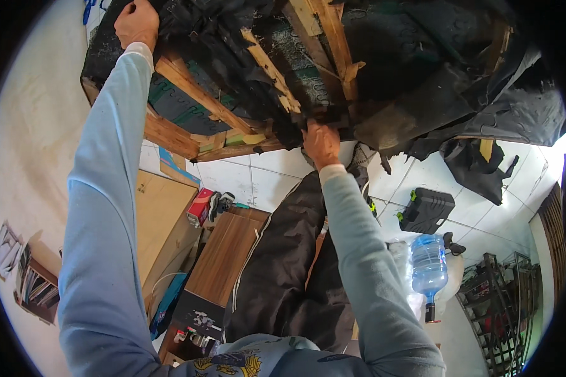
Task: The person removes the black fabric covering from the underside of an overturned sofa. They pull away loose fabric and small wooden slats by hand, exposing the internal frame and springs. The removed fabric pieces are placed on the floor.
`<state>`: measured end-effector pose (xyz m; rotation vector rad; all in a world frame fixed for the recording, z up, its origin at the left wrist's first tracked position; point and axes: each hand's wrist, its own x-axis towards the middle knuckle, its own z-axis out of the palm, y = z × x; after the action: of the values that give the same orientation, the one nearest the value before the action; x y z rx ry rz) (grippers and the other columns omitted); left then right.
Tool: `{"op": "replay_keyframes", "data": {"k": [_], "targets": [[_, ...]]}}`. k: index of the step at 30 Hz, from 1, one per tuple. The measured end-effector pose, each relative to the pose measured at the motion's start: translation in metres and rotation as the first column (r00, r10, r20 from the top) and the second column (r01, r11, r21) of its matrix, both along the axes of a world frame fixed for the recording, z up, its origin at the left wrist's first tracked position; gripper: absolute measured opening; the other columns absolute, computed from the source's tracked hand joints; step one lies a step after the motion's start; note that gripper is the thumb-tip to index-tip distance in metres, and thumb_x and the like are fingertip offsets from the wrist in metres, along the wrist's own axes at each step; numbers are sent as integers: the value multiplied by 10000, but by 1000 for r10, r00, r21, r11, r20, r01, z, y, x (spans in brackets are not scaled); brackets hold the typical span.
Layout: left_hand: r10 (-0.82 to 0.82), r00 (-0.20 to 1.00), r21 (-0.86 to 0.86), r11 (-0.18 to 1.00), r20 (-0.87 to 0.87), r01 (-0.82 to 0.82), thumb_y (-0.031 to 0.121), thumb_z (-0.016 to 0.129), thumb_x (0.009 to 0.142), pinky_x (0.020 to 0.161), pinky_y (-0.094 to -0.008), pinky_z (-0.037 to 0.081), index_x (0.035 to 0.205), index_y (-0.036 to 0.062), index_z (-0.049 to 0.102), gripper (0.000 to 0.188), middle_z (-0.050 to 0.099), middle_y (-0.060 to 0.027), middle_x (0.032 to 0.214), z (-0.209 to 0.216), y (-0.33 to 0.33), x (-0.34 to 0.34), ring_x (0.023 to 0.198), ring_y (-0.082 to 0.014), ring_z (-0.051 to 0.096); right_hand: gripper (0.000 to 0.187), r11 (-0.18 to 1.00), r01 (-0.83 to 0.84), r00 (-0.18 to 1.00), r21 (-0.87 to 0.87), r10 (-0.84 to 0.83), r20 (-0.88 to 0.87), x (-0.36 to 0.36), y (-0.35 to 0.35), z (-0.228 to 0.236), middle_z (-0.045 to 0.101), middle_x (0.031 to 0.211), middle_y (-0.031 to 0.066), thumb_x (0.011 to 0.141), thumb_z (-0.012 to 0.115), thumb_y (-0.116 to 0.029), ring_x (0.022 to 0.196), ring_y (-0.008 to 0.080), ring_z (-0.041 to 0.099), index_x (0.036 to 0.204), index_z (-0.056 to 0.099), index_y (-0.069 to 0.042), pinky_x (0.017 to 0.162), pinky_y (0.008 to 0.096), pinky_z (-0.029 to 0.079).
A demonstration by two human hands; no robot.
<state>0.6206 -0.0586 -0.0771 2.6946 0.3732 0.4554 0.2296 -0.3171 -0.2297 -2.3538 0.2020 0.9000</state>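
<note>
The upturned underside of a sofa (226, 147) spans the upper part of the head view. Its wooden slats (201, 94) and zigzag springs show through torn black lining cloth (207, 38). At the upper left, my left hand (137, 26) is closed in a fist on the dark cloth by the sofa's edge. My right hand (322, 144) is closed at the near wooden rail in the middle, where black cloth hangs. Its fingertips are partly hidden there. A splintered wood strip (271, 69) lies slanting above it.
A black tool case (426, 210) with green latches lies on the white tiled floor. Nearby is a blue water bottle (429, 267). A metal rack (500, 308) stands at lower right. To the left are a wooden cabinet (160, 220), a red box (200, 207) and a brown tabletop (223, 257).
</note>
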Motion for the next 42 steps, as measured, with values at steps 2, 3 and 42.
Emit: {"op": "replay_keyframes", "data": {"k": [2, 3, 42], "targets": [[38, 999, 4, 999, -7, -38, 374, 610, 1036, 897, -425, 535, 1108, 41, 789, 385, 768, -224, 1063, 1, -5, 0, 1040, -402, 728, 261, 999, 31, 998, -16, -31, 52, -22, -1, 11, 781, 937, 163, 880, 746, -251, 916, 387, 756, 1102, 719, -116, 916, 531, 556], [45, 999, 0, 999, -8, -45, 380, 610, 1034, 898, -428, 536, 1111, 43, 788, 389, 767, -227, 1063, 3, -5, 1, 1037, -402, 728, 226, 999, 47, 995, -16, -45, 89, -29, -1, 20, 785, 911, 161, 884, 722, -215, 889, 394, 761, 1091, 732, -126, 898, 536, 565], [191, 978, 26, 982, -87, -189, 474, 555, 1024, 894, -515, 548, 1075, 143, 801, 415, 765, -197, 1067, 14, -25, -9, 1042, -457, 704, 837, 581, 505, 862, 639, -385, -331, 122, 29, 32, 667, 1291, 224, 814, 884, -369, 1242, 393, 630, 1440, 529, 59, 1099, 416, 483]]}}
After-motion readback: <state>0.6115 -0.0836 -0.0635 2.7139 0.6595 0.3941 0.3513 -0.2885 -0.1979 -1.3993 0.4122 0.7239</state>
